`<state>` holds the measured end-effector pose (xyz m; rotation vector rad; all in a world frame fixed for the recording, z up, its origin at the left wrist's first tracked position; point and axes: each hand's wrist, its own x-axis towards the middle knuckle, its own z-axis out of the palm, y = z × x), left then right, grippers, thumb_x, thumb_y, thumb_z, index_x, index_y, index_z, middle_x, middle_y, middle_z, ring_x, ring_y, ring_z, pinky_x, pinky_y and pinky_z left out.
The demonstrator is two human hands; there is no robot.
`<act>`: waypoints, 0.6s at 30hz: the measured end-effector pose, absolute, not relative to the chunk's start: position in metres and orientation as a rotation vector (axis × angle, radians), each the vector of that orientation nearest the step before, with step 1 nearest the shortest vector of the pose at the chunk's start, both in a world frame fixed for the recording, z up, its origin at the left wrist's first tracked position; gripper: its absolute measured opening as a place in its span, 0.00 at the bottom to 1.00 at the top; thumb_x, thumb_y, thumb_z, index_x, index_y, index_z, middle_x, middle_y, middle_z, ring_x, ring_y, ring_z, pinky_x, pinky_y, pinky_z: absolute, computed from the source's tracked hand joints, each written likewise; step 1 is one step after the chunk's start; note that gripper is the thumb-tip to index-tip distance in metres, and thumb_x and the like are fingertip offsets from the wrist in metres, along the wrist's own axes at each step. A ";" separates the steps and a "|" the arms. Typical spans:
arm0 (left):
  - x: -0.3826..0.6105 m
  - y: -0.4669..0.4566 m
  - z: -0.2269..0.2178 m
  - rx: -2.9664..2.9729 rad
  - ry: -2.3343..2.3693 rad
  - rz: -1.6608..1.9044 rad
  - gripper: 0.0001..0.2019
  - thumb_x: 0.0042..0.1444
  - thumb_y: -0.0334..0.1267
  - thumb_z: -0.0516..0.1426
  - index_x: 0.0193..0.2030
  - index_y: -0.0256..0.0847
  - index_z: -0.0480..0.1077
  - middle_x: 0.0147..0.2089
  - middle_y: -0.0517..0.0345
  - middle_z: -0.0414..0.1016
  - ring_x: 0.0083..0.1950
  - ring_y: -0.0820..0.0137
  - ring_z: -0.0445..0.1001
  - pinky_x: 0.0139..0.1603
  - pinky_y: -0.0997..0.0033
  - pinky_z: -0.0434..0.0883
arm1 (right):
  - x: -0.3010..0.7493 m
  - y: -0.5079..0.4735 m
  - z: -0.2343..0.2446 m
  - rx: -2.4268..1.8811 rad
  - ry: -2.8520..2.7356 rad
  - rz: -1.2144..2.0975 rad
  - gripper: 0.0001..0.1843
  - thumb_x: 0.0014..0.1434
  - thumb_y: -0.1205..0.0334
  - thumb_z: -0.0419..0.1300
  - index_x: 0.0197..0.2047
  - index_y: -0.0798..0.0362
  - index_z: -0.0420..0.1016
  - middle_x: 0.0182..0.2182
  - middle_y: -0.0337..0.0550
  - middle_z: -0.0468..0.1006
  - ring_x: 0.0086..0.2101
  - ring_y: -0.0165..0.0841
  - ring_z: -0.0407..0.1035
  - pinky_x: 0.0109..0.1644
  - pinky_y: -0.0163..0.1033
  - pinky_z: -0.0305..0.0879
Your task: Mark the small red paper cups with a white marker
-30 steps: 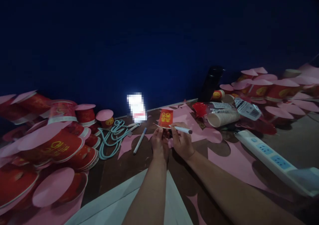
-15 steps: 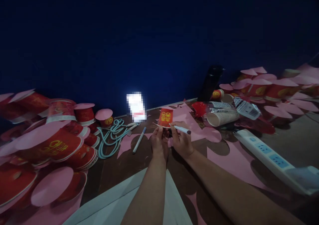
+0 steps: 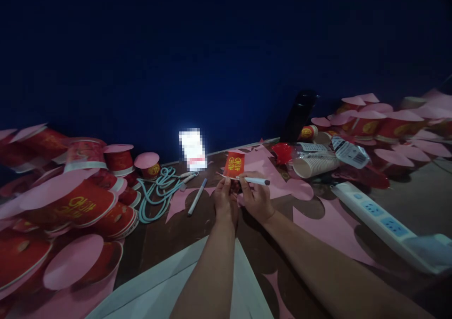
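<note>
A small red paper cup [image 3: 235, 164] with gold characters stands upside down on a pink paper disc at the middle of the dark table. My left hand [image 3: 225, 201] is closed, its fingers pinching the disc's near edge under the cup. My right hand [image 3: 257, 200] is closed round a white pen [image 3: 254, 181], which lies across the cup's rim and points right. Both forearms reach in from the bottom of the view.
Piles of red cups capped with pink discs [image 3: 67, 201] fill the left side and the far right [image 3: 374, 121]. A teal cord [image 3: 158, 192], a second pen [image 3: 197, 197], a bright screen [image 3: 192, 149], a sleeve of plain cups [image 3: 316, 165], a white power strip [image 3: 377, 213] and pink paper offcuts [image 3: 332, 229] lie around.
The pen tip has shifted a little left along the cup's rim and the pen now lies flatter. The hands have stayed in place; the view has drifted slightly.
</note>
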<state>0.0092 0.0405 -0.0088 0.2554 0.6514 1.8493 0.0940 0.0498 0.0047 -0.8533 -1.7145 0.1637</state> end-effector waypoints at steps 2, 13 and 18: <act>0.009 0.040 -0.008 0.269 0.653 1.842 0.11 0.41 0.37 0.66 0.30 0.35 0.71 0.28 0.60 0.74 0.29 0.78 0.72 0.36 0.76 0.66 | 0.094 0.050 0.005 -0.857 -1.714 0.171 0.06 0.62 0.64 0.52 0.40 0.52 0.69 0.35 0.45 0.76 0.39 0.35 0.70 0.47 0.45 0.65; 0.011 0.038 -0.005 0.286 0.705 1.844 0.11 0.41 0.37 0.66 0.30 0.35 0.72 0.28 0.58 0.75 0.29 0.76 0.73 0.36 0.75 0.66 | 0.093 0.049 0.005 -0.867 -1.721 0.212 0.06 0.62 0.63 0.52 0.40 0.52 0.69 0.36 0.46 0.76 0.39 0.35 0.70 0.47 0.46 0.65; 0.010 0.038 -0.004 0.287 0.739 1.844 0.11 0.40 0.37 0.66 0.30 0.36 0.72 0.27 0.60 0.74 0.29 0.75 0.72 0.37 0.74 0.67 | 0.094 0.049 0.006 -0.864 -1.727 0.232 0.07 0.62 0.63 0.52 0.41 0.52 0.71 0.36 0.47 0.76 0.40 0.36 0.70 0.47 0.46 0.65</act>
